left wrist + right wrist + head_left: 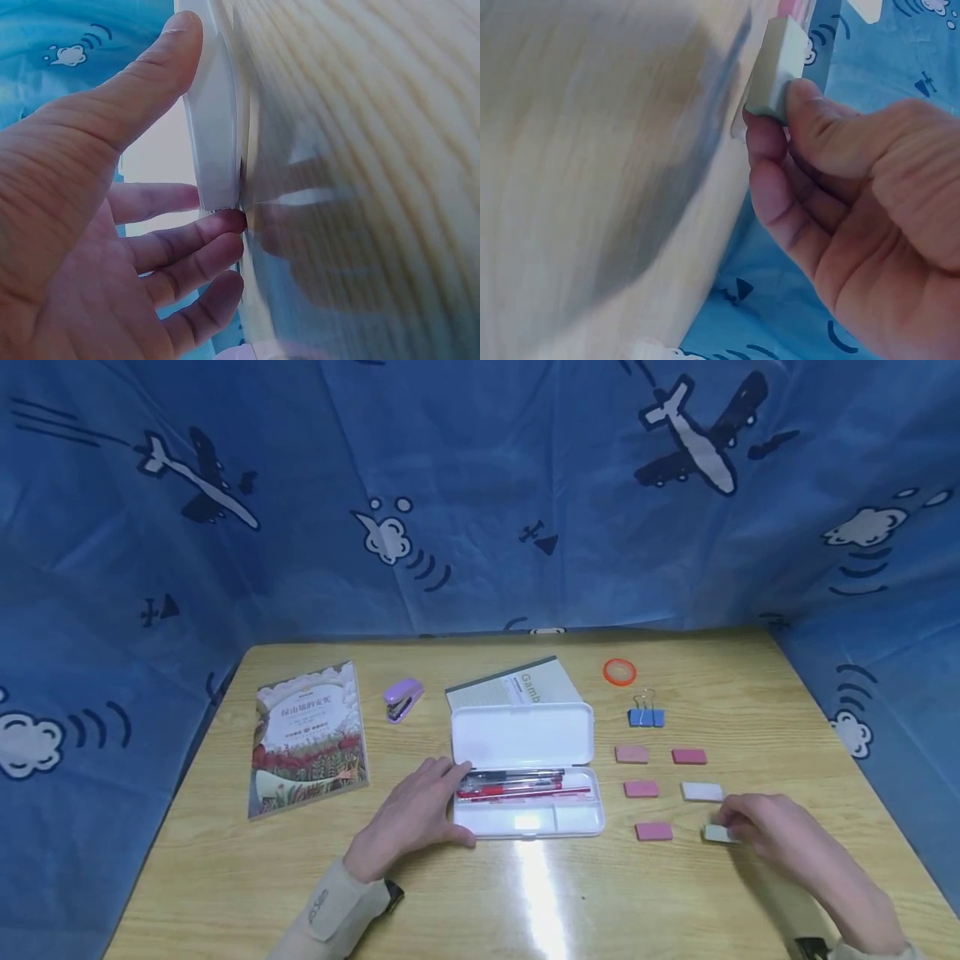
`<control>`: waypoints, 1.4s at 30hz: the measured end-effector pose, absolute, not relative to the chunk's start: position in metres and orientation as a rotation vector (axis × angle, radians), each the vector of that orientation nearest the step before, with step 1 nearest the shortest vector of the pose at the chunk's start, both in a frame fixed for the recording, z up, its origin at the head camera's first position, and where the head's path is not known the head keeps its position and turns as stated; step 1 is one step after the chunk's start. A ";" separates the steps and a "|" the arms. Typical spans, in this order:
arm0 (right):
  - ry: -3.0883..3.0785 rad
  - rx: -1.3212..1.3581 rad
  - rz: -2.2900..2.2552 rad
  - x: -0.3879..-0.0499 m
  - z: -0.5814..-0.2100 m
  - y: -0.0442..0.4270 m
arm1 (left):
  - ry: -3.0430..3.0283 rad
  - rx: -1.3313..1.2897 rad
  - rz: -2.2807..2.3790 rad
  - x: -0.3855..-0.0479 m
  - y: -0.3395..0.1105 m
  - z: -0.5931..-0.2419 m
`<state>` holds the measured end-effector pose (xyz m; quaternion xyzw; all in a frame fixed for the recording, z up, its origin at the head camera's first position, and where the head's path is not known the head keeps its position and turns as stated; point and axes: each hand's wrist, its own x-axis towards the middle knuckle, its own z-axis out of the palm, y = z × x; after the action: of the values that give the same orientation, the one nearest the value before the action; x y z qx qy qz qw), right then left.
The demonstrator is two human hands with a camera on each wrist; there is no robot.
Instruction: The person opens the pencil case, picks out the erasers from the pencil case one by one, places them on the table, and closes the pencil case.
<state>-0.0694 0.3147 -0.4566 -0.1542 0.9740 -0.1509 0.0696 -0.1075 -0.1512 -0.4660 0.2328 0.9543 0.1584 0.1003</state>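
An open white pencil case [502, 822] with several pens [517, 783] in its base lies mid-table, lid tipped back. My left hand [412, 814] grips its left end; in the left wrist view the thumb [161, 64] lies along the case's wall and the fingers are bent at its end. On the right, my right hand [776, 827] pinches a pale green eraser [776, 71] between thumb and fingers, just above or on the table; I cannot tell which. Close by are a white eraser [702, 792] and several pink erasers [654, 832].
Behind the case lies a notebook [517, 683]. A purple stapler [403, 699] and a picture-covered book [309, 739] are to the left. A blue binder clip [647, 717] and an orange ring-shaped tape roll [619, 672] sit at the back right. Blue cloth hangs around the table.
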 end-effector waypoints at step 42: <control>3.125 -0.728 -0.586 -0.118 -0.428 0.221 | 2.823 0.690 0.477 -0.107 -0.151 -0.467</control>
<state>-0.1184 0.2205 -0.4279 -0.2227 0.9564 -0.1793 -0.0602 -0.1068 -0.1514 -0.4669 0.2332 0.9540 0.1610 0.0982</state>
